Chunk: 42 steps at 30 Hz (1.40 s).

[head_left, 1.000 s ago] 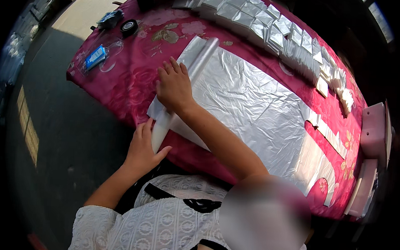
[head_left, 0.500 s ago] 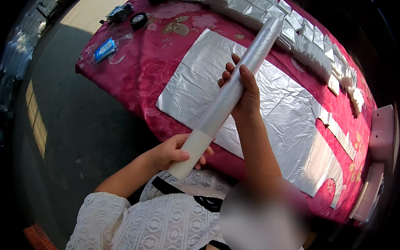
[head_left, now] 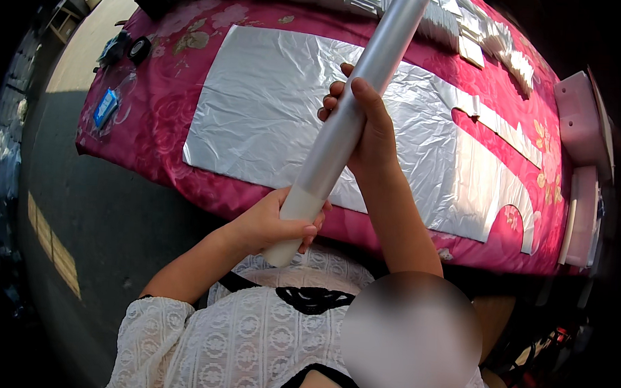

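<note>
I hold a long tube wrapped in clear plastic film (head_left: 346, 118) slantwise in front of me, its far end reaching over the table's back. My left hand (head_left: 281, 224) is wrapped round the bare, whitish lower end of the tube. Farther up, my right hand (head_left: 362, 119) grips the film-covered part, with the thumb on the near side and fingertips showing on the left. Beneath the tube, a wide silvery-white plastic sheet (head_left: 259, 107) lies spread on the table, wrinkled, with curved cut-outs and strap-like strips at its right end.
A pink flowered cloth covers the table (head_left: 144, 143). Stacks of folded white plastic packets (head_left: 432, 25) line its back edge. At the left are a roll of black tape (head_left: 139, 49) and a small blue packet (head_left: 105, 108). Pink plastic bins (head_left: 584, 127) stand at the right end.
The view has shifted, so the table and sheet sit higher and farther left. Both hands keep their grip on the tube, which now stands slightly steeper.
</note>
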{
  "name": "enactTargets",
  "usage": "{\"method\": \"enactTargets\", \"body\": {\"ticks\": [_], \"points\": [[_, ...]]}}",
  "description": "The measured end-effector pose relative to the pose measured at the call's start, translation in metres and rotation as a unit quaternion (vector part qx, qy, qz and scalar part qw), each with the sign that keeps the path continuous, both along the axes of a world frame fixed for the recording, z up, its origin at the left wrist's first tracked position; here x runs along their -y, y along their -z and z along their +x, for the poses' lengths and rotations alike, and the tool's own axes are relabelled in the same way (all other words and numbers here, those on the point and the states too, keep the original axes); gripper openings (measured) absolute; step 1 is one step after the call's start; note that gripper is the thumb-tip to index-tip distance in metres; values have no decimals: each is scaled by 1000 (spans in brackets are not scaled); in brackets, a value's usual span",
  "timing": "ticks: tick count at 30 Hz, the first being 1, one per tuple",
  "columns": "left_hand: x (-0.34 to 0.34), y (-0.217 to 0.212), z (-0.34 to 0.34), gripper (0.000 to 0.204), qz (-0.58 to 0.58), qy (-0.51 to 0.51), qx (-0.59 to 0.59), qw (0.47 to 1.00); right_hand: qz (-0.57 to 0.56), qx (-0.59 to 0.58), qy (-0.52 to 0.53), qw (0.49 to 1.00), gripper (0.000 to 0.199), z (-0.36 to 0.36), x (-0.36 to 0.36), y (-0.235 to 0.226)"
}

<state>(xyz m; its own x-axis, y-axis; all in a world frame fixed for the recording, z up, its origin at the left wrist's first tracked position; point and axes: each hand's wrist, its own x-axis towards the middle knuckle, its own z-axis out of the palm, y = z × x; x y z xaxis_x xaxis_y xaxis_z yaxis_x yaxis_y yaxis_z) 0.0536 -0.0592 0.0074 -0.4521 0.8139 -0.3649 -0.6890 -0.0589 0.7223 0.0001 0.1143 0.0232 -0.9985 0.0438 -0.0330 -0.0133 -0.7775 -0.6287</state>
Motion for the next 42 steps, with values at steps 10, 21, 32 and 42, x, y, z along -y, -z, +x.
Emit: {"method": "enactTargets", "body": {"ticks": [10,21,32,42], "points": [[3,7,8,50,45,22,52,997,-11,24,23,999,52,13,7,9],[-7,30,-11,46,-184,-73,-207,958,115,150,83,978,48,21,24,48],[69,40,3,74,-139,45,116,982,181,144,223,947,30,-43,-111,63],[92,59,15,69,-9,52,285,957,390,178,-111,897,27,-27,-139,54]]}}
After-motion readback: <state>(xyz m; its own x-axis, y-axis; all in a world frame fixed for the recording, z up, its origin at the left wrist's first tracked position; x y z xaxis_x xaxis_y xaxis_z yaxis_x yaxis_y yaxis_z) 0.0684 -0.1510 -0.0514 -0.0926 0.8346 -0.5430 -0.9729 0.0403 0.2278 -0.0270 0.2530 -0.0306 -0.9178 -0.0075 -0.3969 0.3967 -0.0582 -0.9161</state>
